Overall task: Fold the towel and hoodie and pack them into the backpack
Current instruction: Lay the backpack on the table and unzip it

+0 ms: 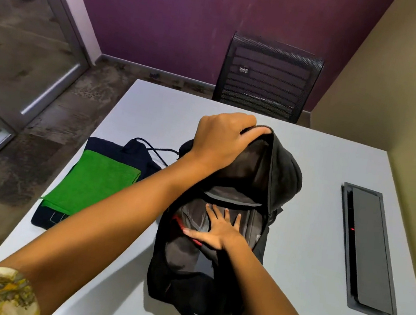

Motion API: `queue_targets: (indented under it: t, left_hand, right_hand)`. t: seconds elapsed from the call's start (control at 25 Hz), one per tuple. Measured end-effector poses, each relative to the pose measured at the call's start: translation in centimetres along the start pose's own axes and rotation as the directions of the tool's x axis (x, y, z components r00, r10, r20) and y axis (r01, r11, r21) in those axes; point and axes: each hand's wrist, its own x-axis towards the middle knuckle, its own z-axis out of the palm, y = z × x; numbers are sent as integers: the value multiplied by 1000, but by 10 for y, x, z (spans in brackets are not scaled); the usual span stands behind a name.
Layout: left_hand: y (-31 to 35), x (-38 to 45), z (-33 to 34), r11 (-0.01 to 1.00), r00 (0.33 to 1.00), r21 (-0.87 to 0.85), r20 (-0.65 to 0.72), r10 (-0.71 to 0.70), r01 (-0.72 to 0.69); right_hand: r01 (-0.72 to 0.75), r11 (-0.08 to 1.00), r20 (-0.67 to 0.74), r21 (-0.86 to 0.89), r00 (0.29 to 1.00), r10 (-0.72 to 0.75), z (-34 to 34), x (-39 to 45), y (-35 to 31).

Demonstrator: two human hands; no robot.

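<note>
A dark grey and black backpack [284, 178] lies on the white table [308, 251], its top flap raised. My left hand [224, 139] grips the upper edge of that flap by the zipper. Flat on the backpack's front panel, near a red trim, my right hand [218, 229] presses with its fingers spread. To the left of the backpack sits a folded green towel [93, 184] on top of a folded dark navy hoodie [133, 150] with its drawstring trailing toward the bag.
A black mesh chair [266, 77] stands behind the table's far edge. A grey cable hatch [367, 249] is set into the table at the right. Beige wall at the right, purple wall behind, glass partition and floor to the left.
</note>
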Motion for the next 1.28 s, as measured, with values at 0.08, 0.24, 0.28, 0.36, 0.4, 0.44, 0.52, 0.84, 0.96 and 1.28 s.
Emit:
queue_targets:
  t: [0.08,0.24,0.28,0.36,0.4,0.44,0.52,0.84,0.96,1.28]
  left_hand:
    - [-12,-8,0,996,992,24,85,-88,86]
    - [-28,-34,10,974,962,20,153,-228,227]
    - [-29,-41,12,973,955,0,192,-225,229]
    - [-37,-53,14,967,916,-87,350,-196,241]
    - [-44,-57,12,952,879,-163,448,-164,261]
    - [-52,-61,10,922,832,-250,542,-119,295]
    - [-64,-77,5,866,725,-361,689,-2,345]
    - [-77,-195,-7,921,588,-373,772,240,114]
    - [-86,-206,-20,921,633,-374,740,227,107]
    - [-186,-231,-59,777,762,51,168,-625,627]
  right_hand:
    - [-4,1000,-9,1,1000,4,5,-1,-3]
    - [76,990,-244,116,969,-45,21,-13,-18]
    - [189,968,-384,164,916,-114,24,-25,-26]
    - [549,828,-676,114,654,-341,26,-57,-42]
    - [676,737,-768,-2,471,-434,25,-73,-48]
    - [745,660,-825,-98,310,-473,22,-89,-53]
    - [779,613,-901,-128,167,-400,8,-110,-55]
    - [596,713,-846,370,532,-5,-29,-88,-55]
    - [509,735,-758,448,652,10,-19,-65,-67]
    - [542,769,-707,339,686,-171,-9,-8,-136]
